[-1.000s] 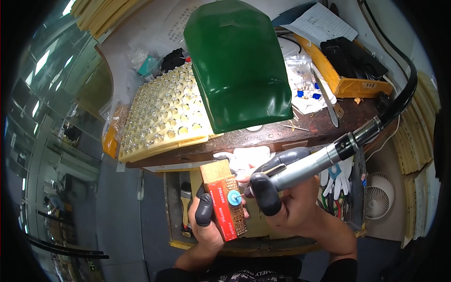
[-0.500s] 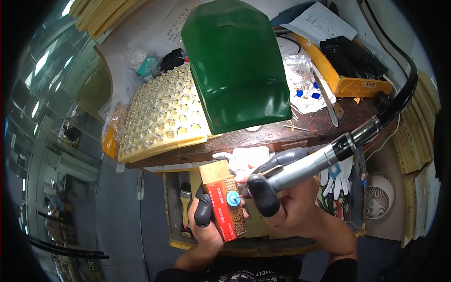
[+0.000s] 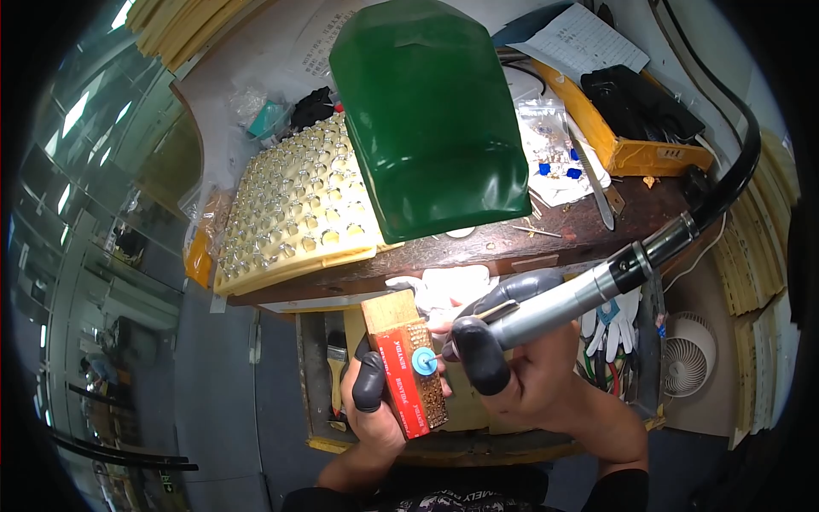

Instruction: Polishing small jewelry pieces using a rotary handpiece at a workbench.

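Observation:
My left hand (image 3: 372,394), with black covers on its fingers, is closed around a wooden block (image 3: 388,309) wrapped in red tape (image 3: 401,384). Along the block's right side runs a bumpy, gold-brown strip (image 3: 433,399). In my right hand (image 3: 522,377), also with black finger covers, is a silver rotary handpiece (image 3: 550,311) on a black flexible shaft (image 3: 729,183). A small light-blue disc (image 3: 424,361) on its thin spindle lies against the block, by the bumpy strip. A thin rod (image 3: 497,311) sticks out beside the handpiece; how it is held is hidden.
A green lamp shade (image 3: 435,128) hangs over the dark wooden bench (image 3: 486,249). Left of it lies a cream tray (image 3: 294,196) with rows of shiny round pieces. A yellow box (image 3: 661,158) stands back right. Below are an open drawer (image 3: 341,445), white gloves (image 3: 610,328) and a fan (image 3: 689,354).
Almost nothing differs. The handpiece and my right hand have shifted very slightly; the disc stays against the block.

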`<state>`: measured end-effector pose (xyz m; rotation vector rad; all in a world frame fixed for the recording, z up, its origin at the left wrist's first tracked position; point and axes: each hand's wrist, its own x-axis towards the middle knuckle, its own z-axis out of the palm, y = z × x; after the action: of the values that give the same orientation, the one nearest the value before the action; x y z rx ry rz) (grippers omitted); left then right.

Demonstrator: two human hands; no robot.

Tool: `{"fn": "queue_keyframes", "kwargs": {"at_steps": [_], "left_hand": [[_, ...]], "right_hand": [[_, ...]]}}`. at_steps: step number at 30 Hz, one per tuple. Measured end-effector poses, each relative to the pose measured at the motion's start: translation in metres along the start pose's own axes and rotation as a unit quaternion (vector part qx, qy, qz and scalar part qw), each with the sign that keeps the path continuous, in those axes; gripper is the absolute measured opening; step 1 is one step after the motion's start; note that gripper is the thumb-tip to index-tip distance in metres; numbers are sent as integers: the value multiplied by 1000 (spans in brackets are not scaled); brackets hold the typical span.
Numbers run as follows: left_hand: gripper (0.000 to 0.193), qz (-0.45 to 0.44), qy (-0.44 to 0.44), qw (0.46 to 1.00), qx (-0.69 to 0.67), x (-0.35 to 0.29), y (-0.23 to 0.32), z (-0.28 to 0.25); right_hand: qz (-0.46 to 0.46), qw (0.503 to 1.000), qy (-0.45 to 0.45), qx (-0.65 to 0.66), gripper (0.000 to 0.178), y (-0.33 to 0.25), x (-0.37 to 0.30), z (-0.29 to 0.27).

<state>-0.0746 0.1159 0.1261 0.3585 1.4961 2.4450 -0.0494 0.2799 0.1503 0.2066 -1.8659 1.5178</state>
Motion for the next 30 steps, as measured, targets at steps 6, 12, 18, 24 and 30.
{"fn": "queue_keyframes", "kwargs": {"at_steps": [6,12,18,24,30], "left_hand": [[59,-7,-1,1000,-28,-1,0,-2],[58,2,8,1000,-8,1,1,3],[57,-3,15,1000,-8,1,3,4],[57,2,-2,1000,-19,1,0,-1],[58,12,-2,1000,3,1,0,0]], "right_hand": [[12,1000,-16,6,21,-1,0,0],[10,1000,13,15,19,2,-2,0],[1,1000,-14,0,20,5,-3,-2],[-37,998,-24,-37,21,8,-2,-5],[-1,999,-37,-29,22,3,-1,-6]]}}
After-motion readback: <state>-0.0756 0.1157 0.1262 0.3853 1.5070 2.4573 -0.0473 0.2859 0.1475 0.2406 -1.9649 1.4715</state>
